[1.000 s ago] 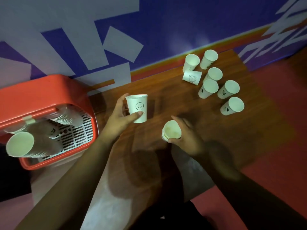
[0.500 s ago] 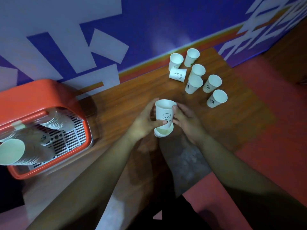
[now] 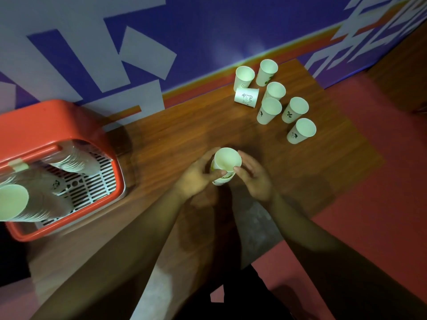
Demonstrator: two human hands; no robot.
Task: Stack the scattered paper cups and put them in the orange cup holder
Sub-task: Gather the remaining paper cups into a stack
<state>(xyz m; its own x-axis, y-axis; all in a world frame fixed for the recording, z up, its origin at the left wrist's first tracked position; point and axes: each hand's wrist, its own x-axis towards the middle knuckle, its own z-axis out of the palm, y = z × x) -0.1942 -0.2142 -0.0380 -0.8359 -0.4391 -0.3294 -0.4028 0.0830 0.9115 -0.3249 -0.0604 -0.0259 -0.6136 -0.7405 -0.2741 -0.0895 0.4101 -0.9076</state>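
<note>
Top cup (image 3: pixel 227 159) now deeper in white stack (image 3: pixel 223 180), mouth up

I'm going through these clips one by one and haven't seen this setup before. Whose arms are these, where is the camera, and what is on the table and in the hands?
There is no machine here. A person works with bare hands, and the single camera sits on their head looking down, so both arms enter from the bottom of the picture. The left hand grips the nested cups, one paper cup sitting inside another. The right hand pinches them from the other side. On the wooden table, near the wall, six loose cups stand upright, and a seventh cup lies on its side. At the left is the orange cup holder, with cup stacks already in it.
</note>
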